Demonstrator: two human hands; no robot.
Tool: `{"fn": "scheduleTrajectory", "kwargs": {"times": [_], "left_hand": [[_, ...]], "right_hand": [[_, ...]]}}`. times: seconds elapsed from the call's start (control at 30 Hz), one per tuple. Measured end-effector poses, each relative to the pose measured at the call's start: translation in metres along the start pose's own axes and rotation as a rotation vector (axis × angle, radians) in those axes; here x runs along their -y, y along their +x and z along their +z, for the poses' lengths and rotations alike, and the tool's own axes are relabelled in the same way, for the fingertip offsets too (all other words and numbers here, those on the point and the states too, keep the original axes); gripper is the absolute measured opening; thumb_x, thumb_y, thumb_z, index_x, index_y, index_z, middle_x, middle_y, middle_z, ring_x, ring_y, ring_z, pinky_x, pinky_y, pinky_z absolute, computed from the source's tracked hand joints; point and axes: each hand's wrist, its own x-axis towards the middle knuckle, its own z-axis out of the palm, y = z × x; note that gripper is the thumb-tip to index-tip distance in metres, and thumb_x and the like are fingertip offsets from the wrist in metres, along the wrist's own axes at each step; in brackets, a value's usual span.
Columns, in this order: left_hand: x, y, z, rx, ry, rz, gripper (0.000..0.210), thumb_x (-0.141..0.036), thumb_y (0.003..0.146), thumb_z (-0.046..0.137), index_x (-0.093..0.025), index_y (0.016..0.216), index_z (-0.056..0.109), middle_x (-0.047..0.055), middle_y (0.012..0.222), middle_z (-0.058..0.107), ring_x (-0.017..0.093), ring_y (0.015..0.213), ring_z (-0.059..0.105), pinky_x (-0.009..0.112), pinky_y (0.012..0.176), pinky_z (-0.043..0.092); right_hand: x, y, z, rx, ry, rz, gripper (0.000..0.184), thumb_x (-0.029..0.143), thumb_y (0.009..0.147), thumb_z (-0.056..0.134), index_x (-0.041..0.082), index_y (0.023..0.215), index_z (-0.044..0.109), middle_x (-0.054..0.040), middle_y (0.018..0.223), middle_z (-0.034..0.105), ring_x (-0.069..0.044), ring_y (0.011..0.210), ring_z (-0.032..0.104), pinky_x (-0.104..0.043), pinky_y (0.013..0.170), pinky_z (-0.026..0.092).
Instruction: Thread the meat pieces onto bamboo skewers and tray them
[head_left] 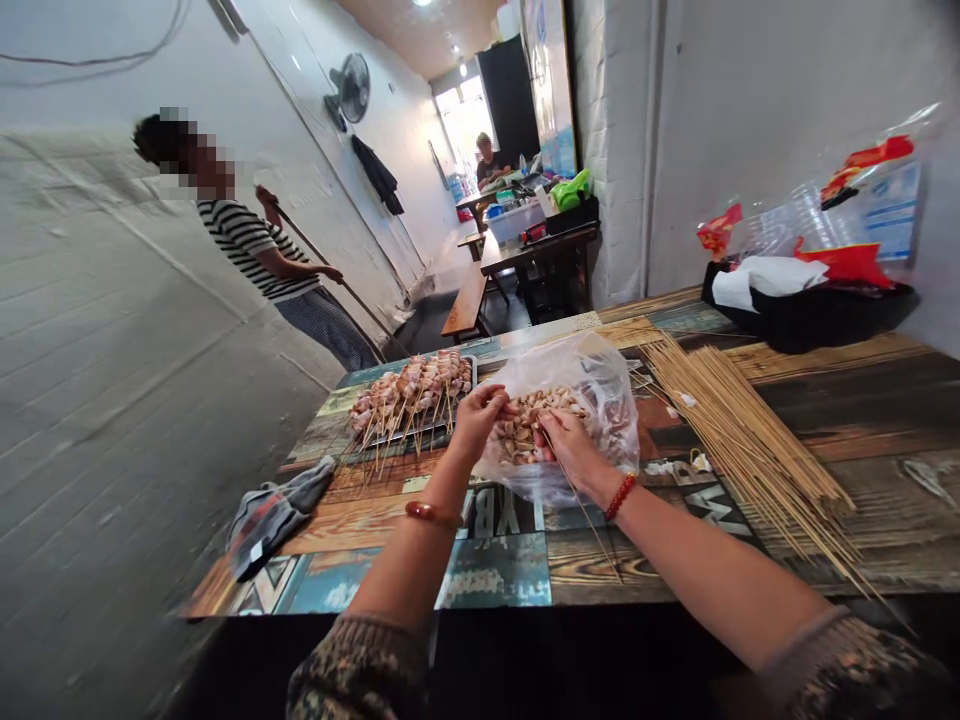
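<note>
A clear plastic bag [622, 425] lies opened out on the table, with small pale-brown meat pieces [517, 437] heaped inside. My right hand [574, 450] grips a thin bamboo skewer [592, 530] over the heap; its long end slants down toward the table's near edge. At the bag's left side, my left hand [480, 415] has its thumb and fingers pinched together, and what is between them is too small to tell. Left of that hand, loaded meat skewers [412, 390] are piled on a metal tray [474, 375], their sticks pointing toward me.
Bare bamboo skewers [750, 440] lie in a wide bundle on the right. A grey cloth [277, 510] rests near the left edge. A black container [810, 315] with packaging stands back right. Beyond the table, a person in a striped shirt [240, 240] holds a long pole; another person sits farther back.
</note>
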Motion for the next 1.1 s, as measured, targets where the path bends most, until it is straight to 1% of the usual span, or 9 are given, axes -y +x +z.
{"fn": "scheduleTrajectory", "kwargs": {"times": [0.07, 0.17, 0.3, 0.5, 0.6, 0.67, 0.8, 0.93, 1.1], "left_hand": [[-0.002, -0.016, -0.003, 0.026, -0.423, -0.084, 0.04, -0.039, 0.07, 0.073, -0.013, 0.098, 0.062, 0.003, 0.081, 0.066, 0.012, 0.066, 0.065, 0.028, 0.067, 0.054], [-0.002, -0.037, -0.006, 0.051, -0.672, -0.175, 0.042, -0.035, 0.062, 0.082, -0.012, 0.094, 0.066, 0.004, 0.081, 0.068, 0.011, 0.064, 0.065, 0.025, 0.066, 0.053], [-0.002, -0.051, -0.007, 0.057, -0.764, -0.206, 0.038, -0.034, 0.064, 0.082, -0.011, 0.091, 0.067, 0.004, 0.077, 0.068, 0.01, 0.06, 0.063, 0.023, 0.061, 0.051], [0.0, -0.053, -0.006, 0.171, -0.855, -0.188, 0.034, -0.04, 0.071, 0.076, -0.013, 0.091, 0.067, 0.0, 0.07, 0.062, 0.008, 0.052, 0.058, 0.019, 0.046, 0.043], [0.004, -0.055, -0.006, 0.202, -0.894, -0.217, 0.035, -0.043, 0.074, 0.073, -0.014, 0.091, 0.065, -0.001, 0.066, 0.06, 0.006, 0.046, 0.054, 0.017, 0.04, 0.037], [0.006, -0.056, -0.005, 0.232, -0.922, -0.251, 0.035, -0.044, 0.075, 0.072, -0.014, 0.091, 0.064, 0.0, 0.065, 0.061, 0.006, 0.044, 0.053, 0.016, 0.04, 0.036], [0.004, -0.058, 0.0, 0.271, -0.983, -0.357, 0.033, -0.038, 0.07, 0.076, -0.013, 0.087, 0.062, 0.0, 0.063, 0.064, 0.006, 0.042, 0.051, 0.017, 0.041, 0.04], [0.001, -0.058, 0.004, 0.255, -1.011, -0.425, 0.031, -0.025, 0.061, 0.082, -0.012, 0.082, 0.062, -0.001, 0.063, 0.063, 0.004, 0.043, 0.05, 0.015, 0.042, 0.04], [0.003, -0.058, 0.006, 0.277, -1.042, -0.43, 0.033, -0.03, 0.066, 0.08, -0.012, 0.088, 0.064, -0.001, 0.064, 0.063, 0.007, 0.048, 0.055, 0.016, 0.045, 0.043]], "right_hand": [[0.0, -0.001, -0.001, 0.011, -0.012, 0.0, 0.028, 0.047, 0.079, 0.054, 0.021, 0.075, 0.048, 0.006, 0.055, 0.049, -0.007, 0.04, 0.038, -0.021, 0.037, 0.029], [0.001, -0.003, -0.002, 0.032, -0.03, 0.007, 0.029, 0.048, 0.08, 0.055, 0.021, 0.075, 0.049, 0.0062, 0.056, 0.049, -0.007, 0.04, 0.037, -0.021, 0.037, 0.029], [0.002, -0.007, -0.002, 0.063, -0.088, 0.005, 0.031, 0.05, 0.082, 0.056, 0.021, 0.074, 0.049, 0.0054, 0.057, 0.049, -0.007, 0.041, 0.038, -0.021, 0.037, 0.027], [0.011, -0.014, 0.0, 0.141, -0.154, 0.018, 0.032, 0.053, 0.089, 0.048, 0.022, 0.083, 0.052, 0.0041, 0.061, 0.05, -0.008, 0.042, 0.038, -0.022, 0.037, 0.023], [0.015, -0.017, 0.004, 0.157, -0.198, 0.026, 0.032, 0.053, 0.086, 0.055, 0.021, 0.086, 0.053, 0.0056, 0.061, 0.049, -0.006, 0.041, 0.035, -0.022, 0.038, 0.024], [0.015, -0.018, 0.007, 0.175, -0.248, 0.009, 0.032, 0.049, 0.081, 0.063, 0.02, 0.093, 0.055, 0.0041, 0.067, 0.055, -0.007, 0.046, 0.042, -0.021, 0.041, 0.032], [0.009, -0.019, 0.009, 0.226, -0.308, -0.066, 0.03, 0.038, 0.079, 0.069, 0.02, 0.099, 0.055, -0.0009, 0.083, 0.067, -0.014, 0.071, 0.063, -0.026, 0.066, 0.05], [0.002, -0.015, 0.004, 0.234, -0.308, -0.052, 0.028, 0.036, 0.08, 0.069, 0.021, 0.1, 0.055, 0.0, 0.08, 0.068, -0.015, 0.072, 0.065, -0.03, 0.071, 0.052], [0.001, -0.012, 0.002, 0.213, -0.286, -0.034, 0.028, 0.038, 0.082, 0.067, 0.022, 0.1, 0.054, 0.0014, 0.076, 0.067, -0.014, 0.068, 0.065, -0.028, 0.067, 0.051]]}}
